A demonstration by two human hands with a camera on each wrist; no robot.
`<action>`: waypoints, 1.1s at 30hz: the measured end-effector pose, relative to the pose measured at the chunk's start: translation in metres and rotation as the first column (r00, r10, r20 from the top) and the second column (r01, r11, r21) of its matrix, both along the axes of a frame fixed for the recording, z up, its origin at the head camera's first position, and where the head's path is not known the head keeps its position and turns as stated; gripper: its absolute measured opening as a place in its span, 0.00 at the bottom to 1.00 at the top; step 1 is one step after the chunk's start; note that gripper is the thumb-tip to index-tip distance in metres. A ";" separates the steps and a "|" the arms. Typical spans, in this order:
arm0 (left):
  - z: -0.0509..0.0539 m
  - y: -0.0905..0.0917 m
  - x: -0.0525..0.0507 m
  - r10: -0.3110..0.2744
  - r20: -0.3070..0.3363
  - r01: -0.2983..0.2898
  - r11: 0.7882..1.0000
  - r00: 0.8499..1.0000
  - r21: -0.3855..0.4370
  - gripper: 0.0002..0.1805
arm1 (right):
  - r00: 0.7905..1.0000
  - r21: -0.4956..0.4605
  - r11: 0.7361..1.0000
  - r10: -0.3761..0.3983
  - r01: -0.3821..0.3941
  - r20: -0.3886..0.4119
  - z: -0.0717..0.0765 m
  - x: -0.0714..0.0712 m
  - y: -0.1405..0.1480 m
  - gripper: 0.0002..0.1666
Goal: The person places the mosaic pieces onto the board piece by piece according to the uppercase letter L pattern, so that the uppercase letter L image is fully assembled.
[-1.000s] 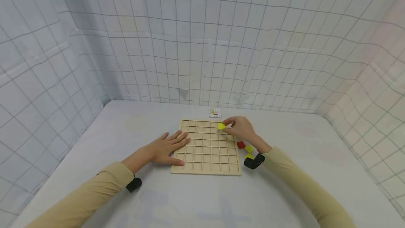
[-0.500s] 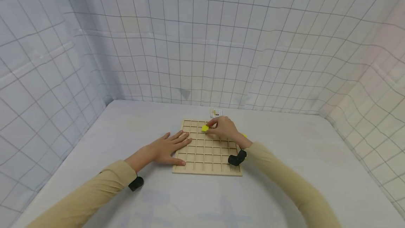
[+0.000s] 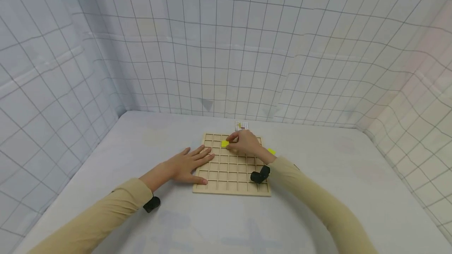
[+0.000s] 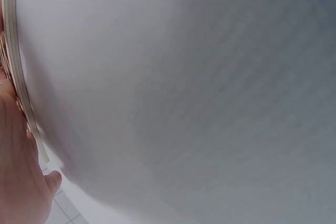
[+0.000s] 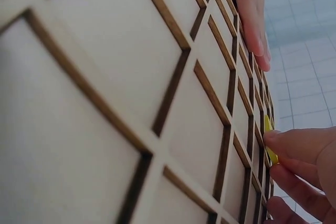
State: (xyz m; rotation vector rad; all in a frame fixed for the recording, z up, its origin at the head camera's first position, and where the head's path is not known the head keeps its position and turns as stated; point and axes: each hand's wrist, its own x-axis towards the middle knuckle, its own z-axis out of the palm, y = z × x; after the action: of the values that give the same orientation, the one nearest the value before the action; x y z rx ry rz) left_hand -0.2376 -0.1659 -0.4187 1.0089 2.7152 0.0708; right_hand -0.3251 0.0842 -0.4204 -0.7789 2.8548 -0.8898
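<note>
My right hand [image 3: 245,143] pinches a yellow square tile [image 3: 225,144] between thumb and fingertips over the upper part of a wooden grid board [image 3: 227,175]. In the right wrist view, the yellow tile [image 5: 272,155] meets the grid of the board; whether it sits fully inside a cell I cannot tell. My left hand [image 3: 185,166] rests on the board's left edge with fingers spread and straight. The left wrist view catches part of that left hand [image 4: 21,171] beside the board's edge [image 4: 18,77].
Behind the board lies a small card [image 3: 241,125] printed with a grid and coloured squares. Another yellow tile [image 3: 271,151] shows past the board's right side, partly covered by my right forearm. A white gridded curtain [image 3: 226,50] surrounds the white table [image 3: 219,222].
My right hand has carried the yellow tile leftward across the board and lowered it, so it now looks flatter. The right forearm now covers the red tile. My left hand stays in place.
</note>
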 end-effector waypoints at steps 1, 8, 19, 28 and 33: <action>0.001 0.000 0.000 0.000 0.001 0.000 1.000 1.000 -0.002 0.50 | 1.000 0.003 1.000 -0.002 0.002 0.003 0.000 0.000 0.000 0.15; 0.003 0.002 0.000 -0.013 0.003 0.013 1.000 1.000 0.006 0.49 | 1.000 0.026 1.000 -0.007 0.008 -0.016 0.001 0.002 0.002 0.16; 0.000 0.002 -0.002 -0.007 -0.002 0.007 1.000 1.000 0.005 0.49 | 0.989 -0.018 0.997 -0.083 0.081 -0.118 0.017 0.008 0.038 0.16; 0.002 0.002 0.000 0.004 0.015 -0.004 1.000 1.000 -0.003 0.49 | 0.981 -0.032 0.989 -0.147 0.144 -0.128 0.020 0.016 0.081 0.18; 0.001 0.001 0.000 0.006 0.013 -0.006 1.000 1.000 -0.008 0.49 | 0.977 -0.045 0.985 -0.170 0.166 -0.126 0.016 0.020 0.102 0.18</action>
State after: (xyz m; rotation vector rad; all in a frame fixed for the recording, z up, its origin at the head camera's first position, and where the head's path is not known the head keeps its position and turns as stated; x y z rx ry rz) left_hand -0.2377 -0.1645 -0.4180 0.9948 2.7047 0.0669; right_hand -0.3049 0.1861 -0.4044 -0.6274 3.0647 -0.9429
